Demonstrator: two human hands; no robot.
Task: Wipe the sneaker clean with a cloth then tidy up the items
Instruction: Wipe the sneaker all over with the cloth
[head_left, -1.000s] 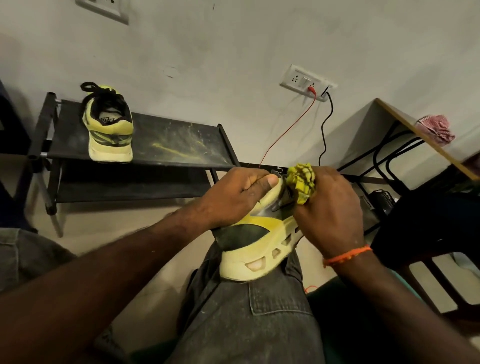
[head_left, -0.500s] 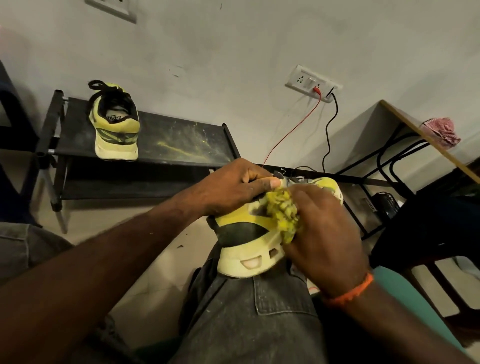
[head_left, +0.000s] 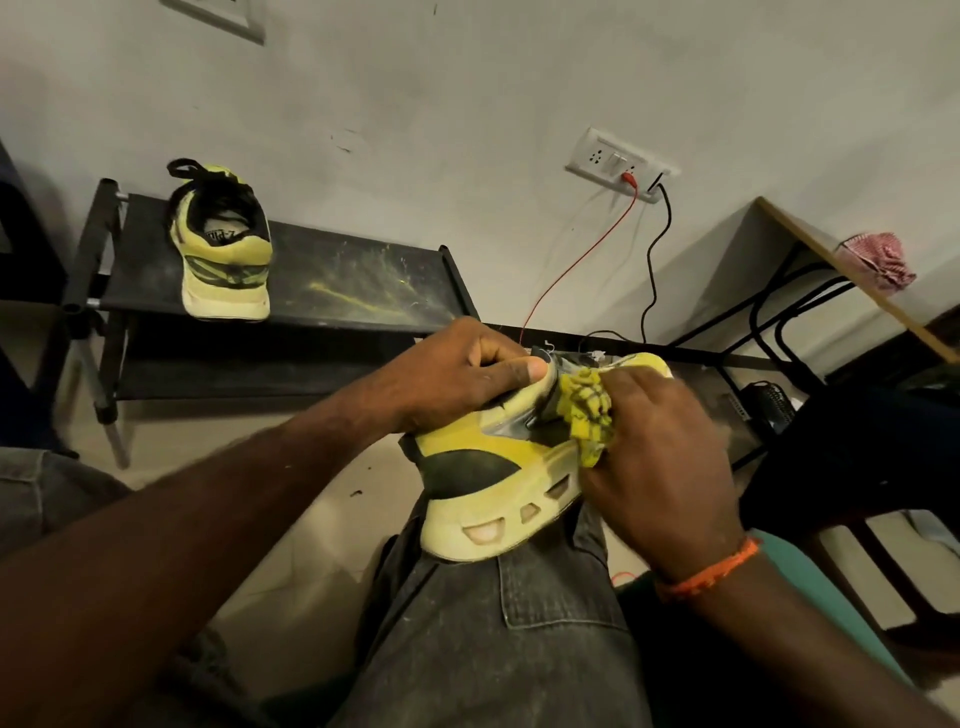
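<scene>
A yellow and black sneaker (head_left: 493, 483) rests heel-down on my right knee. My left hand (head_left: 457, 369) grips its upper edge, thumb pressed on the collar. My right hand (head_left: 660, 457) holds a bunched yellow cloth (head_left: 584, 410) against the sneaker's side, near the laces. The toe end shows past my right hand. The matching second sneaker (head_left: 223, 249) stands on the top shelf of a black shoe rack (head_left: 353, 280), heel towards me.
The rack's shelf carries yellow dust streaks. A wall socket (head_left: 621, 163) feeds a red wire and a black cable running down to the floor. A wooden desk (head_left: 841, 270) with a pink cloth (head_left: 878, 260) stands at right, a dark chair beside it.
My right hand with the cloth slid down the sneaker's side from the toe end, then came partway back up. The left hand kept its grip.
</scene>
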